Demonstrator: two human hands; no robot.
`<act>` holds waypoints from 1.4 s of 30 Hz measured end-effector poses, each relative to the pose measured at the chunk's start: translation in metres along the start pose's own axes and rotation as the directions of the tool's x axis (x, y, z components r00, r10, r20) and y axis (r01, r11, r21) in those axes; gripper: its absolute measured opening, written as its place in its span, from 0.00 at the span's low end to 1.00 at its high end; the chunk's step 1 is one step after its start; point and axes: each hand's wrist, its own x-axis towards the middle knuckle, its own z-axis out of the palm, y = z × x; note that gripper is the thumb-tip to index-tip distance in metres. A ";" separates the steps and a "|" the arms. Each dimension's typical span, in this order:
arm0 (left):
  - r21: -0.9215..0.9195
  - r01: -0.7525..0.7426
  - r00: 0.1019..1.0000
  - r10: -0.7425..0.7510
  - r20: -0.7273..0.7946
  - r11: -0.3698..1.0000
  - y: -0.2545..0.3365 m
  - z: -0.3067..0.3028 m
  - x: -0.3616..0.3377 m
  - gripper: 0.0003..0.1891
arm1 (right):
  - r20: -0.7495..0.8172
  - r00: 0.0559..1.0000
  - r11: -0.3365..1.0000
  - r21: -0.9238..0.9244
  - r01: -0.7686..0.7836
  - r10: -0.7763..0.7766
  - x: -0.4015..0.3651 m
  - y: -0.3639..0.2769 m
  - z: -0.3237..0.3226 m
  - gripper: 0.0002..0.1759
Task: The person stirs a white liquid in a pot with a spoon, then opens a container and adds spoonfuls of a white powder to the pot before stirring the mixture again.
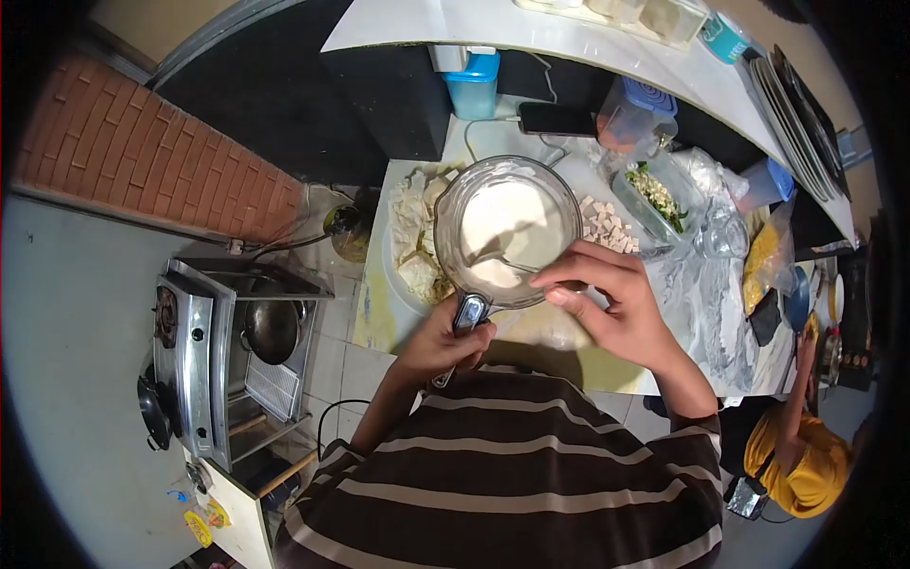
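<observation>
- So, nearest the striped shirt [512, 465]: the pan's handle [469, 316] is gripped by the left hand [444, 343], fingers wrapped right round it. Its long axis is aimed from the near-left rim back toward the body.
- A spoon [512, 265] is pinched between thumb and fingers of the right hand [616, 303], over the near-right rim. It's pointed leftward into the pan [449, 204], so the pan's middle is found left of that grip and a bit farther out. How deep the tip is sunk can't really be told.
- Pretty much all of the pan's bottom is covered by white liquid [507, 213], with a hand shadow thrown across it.
- Not much room at the sides, tbh: the left is crowded by a plate [409, 296] piled with pale chunks [414, 261], and small pale cubes [607, 226] are scattered just past the right rim.
- Farther out, chopped greens [659, 194] are kept in a clear box, and a phone [557, 119] is laid near the back.
- Well off left, a wok [272, 330] is parked under the stove [194, 332]; far right, a person in yellow [801, 465] can be seen.
</observation>
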 end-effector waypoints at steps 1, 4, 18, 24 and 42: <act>0.003 -0.002 1.000 0.002 0.003 1.000 0.000 0.001 0.000 0.14 | -0.036 0.999 0.997 0.082 -0.014 0.017 0.000 0.000 0.002 0.07; 0.041 -0.017 1.000 0.018 -0.002 0.999 -0.002 0.006 -0.001 0.10 | -0.048 0.998 1.000 0.001 -0.029 0.029 -0.003 -0.007 0.015 0.05; -0.052 -0.059 0.994 0.053 -0.099 0.997 -0.018 0.022 -0.025 0.11 | -0.320 0.947 0.995 -0.091 -0.044 0.012 -0.031 -0.021 0.061 0.06; -0.013 -0.069 0.983 0.066 -0.170 0.998 -0.026 0.031 -0.026 0.11 | -0.485 0.874 0.998 -0.063 -0.001 -0.030 -0.028 -0.022 0.072 0.04; -0.056 -0.098 0.962 0.080 -0.261 0.994 -0.038 0.035 -0.009 0.10 | -0.387 0.856 0.809 0.584 -0.060 0.343 -0.013 -0.007 0.088 0.15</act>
